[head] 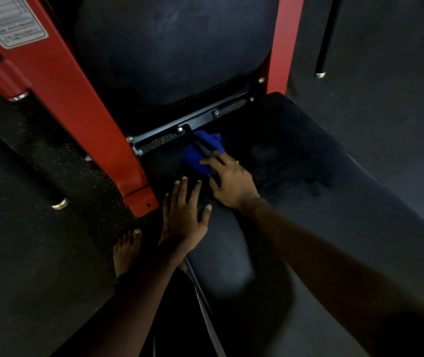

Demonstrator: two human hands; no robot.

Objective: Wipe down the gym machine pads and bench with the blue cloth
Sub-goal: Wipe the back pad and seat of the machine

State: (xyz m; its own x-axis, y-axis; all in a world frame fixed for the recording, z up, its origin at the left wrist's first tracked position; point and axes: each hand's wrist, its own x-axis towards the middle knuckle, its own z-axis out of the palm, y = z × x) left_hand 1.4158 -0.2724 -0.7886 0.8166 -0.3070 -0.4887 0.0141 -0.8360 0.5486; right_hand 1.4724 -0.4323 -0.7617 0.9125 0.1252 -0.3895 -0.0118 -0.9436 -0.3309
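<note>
Blue cloth (pixel 200 155) sits bunched at the far end of the bench (pixel 308 202) seat, right by the metal hinge bracket (pixel 169 134) under the back pad (pixel 172 47). Right hand (pixel 229 179) presses on it, fingers stretched fairly straight over the fabric, no clenched grip. Left hand (pixel 183 212) lies flat on the bench edge, fingers spread, holding nothing. Risk: cloth or fingertips likely snag in the bracket gap and bolts if the wipe pushes further forward; the loose press could also let the cloth slip from under the palm. Bare foot (pixel 127 251) is near the red frame (pixel 58 86) base, could get stubbed. White label (pixel 12 19) on the frame, print too blurred to read; no brand visible.
</note>
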